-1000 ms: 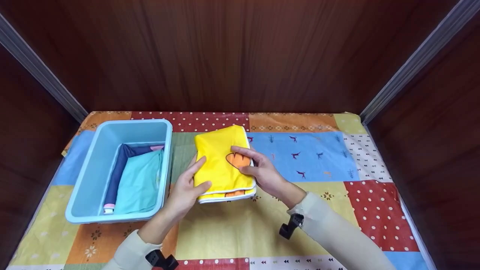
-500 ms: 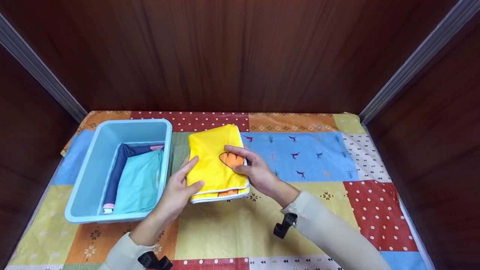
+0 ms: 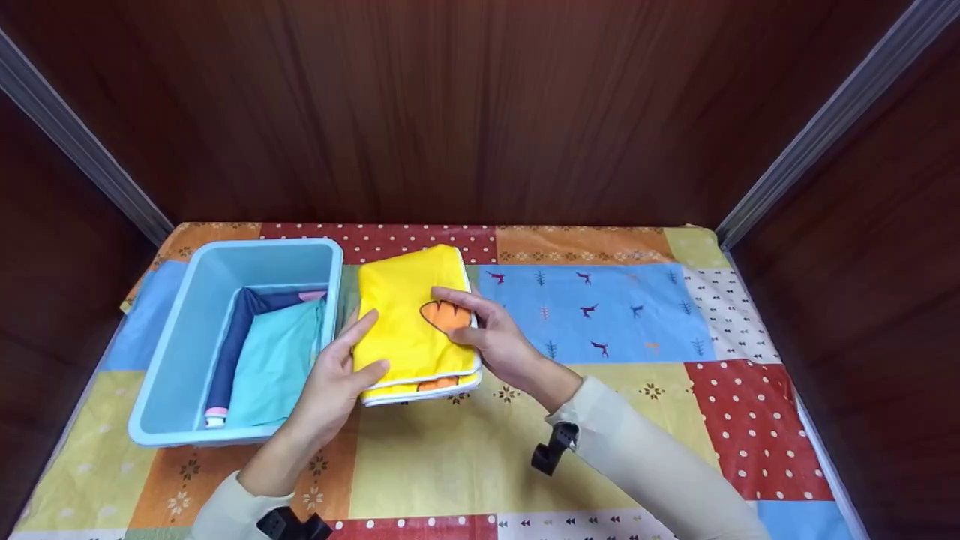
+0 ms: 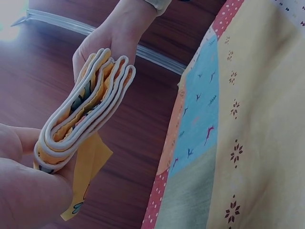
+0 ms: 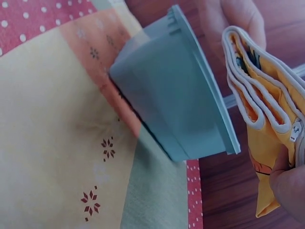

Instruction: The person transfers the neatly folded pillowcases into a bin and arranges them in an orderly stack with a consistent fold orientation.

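Both hands hold a folded yellow cloth (image 3: 405,337) with white piped edges and an orange printed shape, held up just right of the blue bin. My left hand (image 3: 337,379) grips its left edge, thumb on top, other fingers partly hidden underneath. On the opposite edge my right hand (image 3: 502,341) pinches it, thumb and forefinger over the orange print. Stacked folds of the yellow cloth (image 4: 81,114) show end-on in the left wrist view, with one flap hanging below. A small white tag or pull (image 5: 295,131) sits at the folds near the right thumb.
The light-blue bin (image 3: 165,345) stands at the left; inside it lie a teal folded cloth (image 3: 274,364) and a navy folded cloth (image 3: 225,367) with pink and white bands. A patchwork tablecloth (image 3: 600,435) covers the table. Dark wood panels (image 3: 480,112) enclose the back and sides.
Both hands have carried the folded yellow cloth leftward, closer to the bin. Their grip looks the same, and the bin and its contents have stayed put.
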`<action>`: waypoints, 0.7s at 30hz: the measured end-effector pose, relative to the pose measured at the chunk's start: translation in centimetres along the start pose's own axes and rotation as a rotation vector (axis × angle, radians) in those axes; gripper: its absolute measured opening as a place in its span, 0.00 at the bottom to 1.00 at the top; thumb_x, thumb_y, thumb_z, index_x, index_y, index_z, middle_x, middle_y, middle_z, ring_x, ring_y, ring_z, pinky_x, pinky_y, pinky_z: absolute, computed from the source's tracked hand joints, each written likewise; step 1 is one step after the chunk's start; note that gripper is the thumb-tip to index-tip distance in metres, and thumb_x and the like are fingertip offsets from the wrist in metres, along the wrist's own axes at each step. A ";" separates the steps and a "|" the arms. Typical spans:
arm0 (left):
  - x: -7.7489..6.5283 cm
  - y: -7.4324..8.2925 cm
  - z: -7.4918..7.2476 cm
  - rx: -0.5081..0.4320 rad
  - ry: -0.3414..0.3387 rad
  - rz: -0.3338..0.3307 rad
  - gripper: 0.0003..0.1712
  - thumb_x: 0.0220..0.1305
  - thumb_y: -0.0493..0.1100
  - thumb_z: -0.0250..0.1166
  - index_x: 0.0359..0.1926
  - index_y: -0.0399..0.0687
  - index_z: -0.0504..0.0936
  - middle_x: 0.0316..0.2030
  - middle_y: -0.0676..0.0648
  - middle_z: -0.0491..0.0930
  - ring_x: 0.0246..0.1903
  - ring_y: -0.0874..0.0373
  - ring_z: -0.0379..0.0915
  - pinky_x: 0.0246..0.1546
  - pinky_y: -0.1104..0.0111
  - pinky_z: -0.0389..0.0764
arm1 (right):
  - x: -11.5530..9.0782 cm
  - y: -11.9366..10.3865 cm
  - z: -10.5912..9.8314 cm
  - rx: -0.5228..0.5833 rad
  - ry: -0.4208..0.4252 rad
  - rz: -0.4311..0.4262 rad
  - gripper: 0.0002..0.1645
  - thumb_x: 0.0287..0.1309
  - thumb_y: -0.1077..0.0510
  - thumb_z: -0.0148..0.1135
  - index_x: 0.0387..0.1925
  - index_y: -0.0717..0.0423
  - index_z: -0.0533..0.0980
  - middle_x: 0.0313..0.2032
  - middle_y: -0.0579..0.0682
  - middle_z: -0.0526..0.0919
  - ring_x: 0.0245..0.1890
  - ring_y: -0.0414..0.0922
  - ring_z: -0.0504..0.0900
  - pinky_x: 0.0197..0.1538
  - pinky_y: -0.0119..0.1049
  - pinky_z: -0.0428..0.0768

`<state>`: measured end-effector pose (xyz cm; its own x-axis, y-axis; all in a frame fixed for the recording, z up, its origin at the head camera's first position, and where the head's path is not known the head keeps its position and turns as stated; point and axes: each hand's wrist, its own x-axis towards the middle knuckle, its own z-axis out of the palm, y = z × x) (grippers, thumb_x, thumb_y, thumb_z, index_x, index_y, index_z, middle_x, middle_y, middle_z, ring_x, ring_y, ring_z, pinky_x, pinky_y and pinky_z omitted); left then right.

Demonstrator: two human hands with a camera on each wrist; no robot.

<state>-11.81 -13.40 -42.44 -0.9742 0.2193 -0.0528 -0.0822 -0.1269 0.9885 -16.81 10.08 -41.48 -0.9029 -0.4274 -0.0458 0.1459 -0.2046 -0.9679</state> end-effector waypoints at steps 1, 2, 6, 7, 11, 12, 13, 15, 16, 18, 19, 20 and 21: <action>-0.1 0.1 -0.1 0.004 0.005 -0.001 0.41 0.69 0.24 0.57 0.79 0.37 0.52 0.82 0.46 0.35 0.78 0.54 0.38 0.64 0.74 0.66 | 0.1 0.0 0.1 0.002 -0.005 -0.003 0.33 0.63 0.76 0.50 0.70 0.64 0.69 0.68 0.58 0.67 0.59 0.50 0.76 0.56 0.41 0.82; -0.1 0.1 -0.2 0.007 0.009 -0.005 0.42 0.69 0.24 0.57 0.79 0.37 0.52 0.82 0.47 0.35 0.78 0.55 0.38 0.64 0.74 0.66 | 0.1 0.0 0.2 0.002 -0.007 -0.005 0.33 0.64 0.76 0.50 0.70 0.64 0.69 0.68 0.57 0.66 0.59 0.49 0.75 0.57 0.41 0.82; -0.3 0.4 -0.6 0.023 0.019 -0.024 0.42 0.69 0.24 0.57 0.80 0.38 0.52 0.82 0.48 0.36 0.78 0.55 0.39 0.63 0.76 0.66 | 0.3 0.1 0.7 0.002 -0.013 0.002 0.33 0.65 0.75 0.51 0.71 0.62 0.70 0.70 0.56 0.65 0.61 0.50 0.73 0.57 0.40 0.81; -0.4 0.5 -0.7 0.028 0.020 -0.029 0.42 0.69 0.25 0.57 0.80 0.39 0.52 0.82 0.48 0.37 0.78 0.56 0.39 0.63 0.76 0.67 | 0.4 0.0 0.8 0.004 -0.013 0.006 0.33 0.65 0.75 0.51 0.71 0.61 0.70 0.70 0.55 0.65 0.61 0.50 0.73 0.58 0.40 0.81; -0.7 0.8 -1.3 0.027 0.017 -0.030 0.42 0.70 0.24 0.56 0.80 0.39 0.51 0.82 0.49 0.36 0.78 0.57 0.38 0.64 0.76 0.66 | 0.6 0.1 1.3 0.005 -0.016 0.016 0.33 0.65 0.75 0.51 0.71 0.60 0.70 0.70 0.55 0.64 0.62 0.51 0.72 0.58 0.41 0.81; -0.8 0.9 -1.4 0.023 0.016 -0.030 0.42 0.70 0.24 0.56 0.80 0.39 0.51 0.82 0.49 0.36 0.78 0.58 0.38 0.64 0.76 0.66 | 0.7 0.1 1.4 0.003 -0.015 0.016 0.33 0.65 0.75 0.51 0.71 0.60 0.70 0.70 0.55 0.64 0.63 0.51 0.72 0.58 0.41 0.81; -0.9 0.9 -1.6 0.020 0.015 -0.030 0.42 0.70 0.24 0.55 0.80 0.39 0.50 0.82 0.50 0.36 0.78 0.59 0.38 0.64 0.76 0.66 | 0.8 0.1 1.6 0.000 -0.011 0.018 0.33 0.65 0.75 0.51 0.70 0.60 0.71 0.70 0.55 0.64 0.63 0.51 0.72 0.58 0.41 0.81; -1.0 1.0 -1.9 0.009 0.013 -0.024 0.42 0.70 0.24 0.55 0.80 0.39 0.50 0.82 0.51 0.36 0.78 0.59 0.38 0.64 0.75 0.66 | 1.0 0.1 1.9 -0.002 -0.009 0.019 0.33 0.65 0.75 0.51 0.70 0.59 0.71 0.71 0.54 0.63 0.64 0.51 0.72 0.58 0.41 0.81; -1.1 1.1 -2.0 0.005 0.013 -0.020 0.42 0.70 0.23 0.55 0.80 0.40 0.50 0.82 0.51 0.35 0.78 0.59 0.38 0.64 0.75 0.67 | 1.1 0.1 2.1 -0.006 -0.007 0.022 0.33 0.65 0.75 0.51 0.70 0.58 0.72 0.71 0.54 0.63 0.64 0.51 0.72 0.58 0.41 0.81; -1.2 1.2 -2.2 -0.004 0.015 -0.015 0.43 0.70 0.23 0.55 0.80 0.40 0.49 0.82 0.51 0.36 0.77 0.59 0.39 0.63 0.74 0.68 | 1.3 0.1 2.4 -0.011 -0.004 0.027 0.33 0.65 0.75 0.51 0.70 0.58 0.72 0.71 0.53 0.63 0.64 0.51 0.71 0.58 0.41 0.81; -1.2 1.2 -2.4 -0.007 0.016 -0.011 0.43 0.70 0.23 0.55 0.80 0.39 0.49 0.82 0.51 0.36 0.78 0.59 0.38 0.63 0.74 0.68 | 1.4 0.1 2.5 -0.012 -0.002 0.029 0.33 0.65 0.75 0.52 0.70 0.57 0.73 0.71 0.53 0.63 0.65 0.50 0.71 0.58 0.41 0.81; -1.2 1.3 -2.5 -0.009 0.015 -0.008 0.43 0.70 0.23 0.55 0.80 0.39 0.49 0.82 0.51 0.35 0.78 0.58 0.38 0.63 0.74 0.68 | 1.5 0.1 2.6 -0.014 -0.004 0.029 0.33 0.65 0.75 0.52 0.70 0.57 0.73 0.71 0.53 0.63 0.65 0.50 0.71 0.58 0.41 0.81; -1.3 1.3 -2.6 -0.008 0.015 -0.006 0.43 0.70 0.23 0.55 0.80 0.39 0.49 0.82 0.51 0.35 0.78 0.58 0.38 0.63 0.74 0.69 | 1.5 0.1 2.8 -0.015 -0.005 0.031 0.33 0.65 0.75 0.52 0.70 0.57 0.73 0.71 0.53 0.63 0.65 0.50 0.71 0.58 0.41 0.81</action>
<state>-11.23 -16.36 -41.43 -0.9767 0.2057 -0.0608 -0.0896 -0.1335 0.9870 -17.07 6.98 -40.97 -0.8961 -0.4376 -0.0746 0.1676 -0.1779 -0.9697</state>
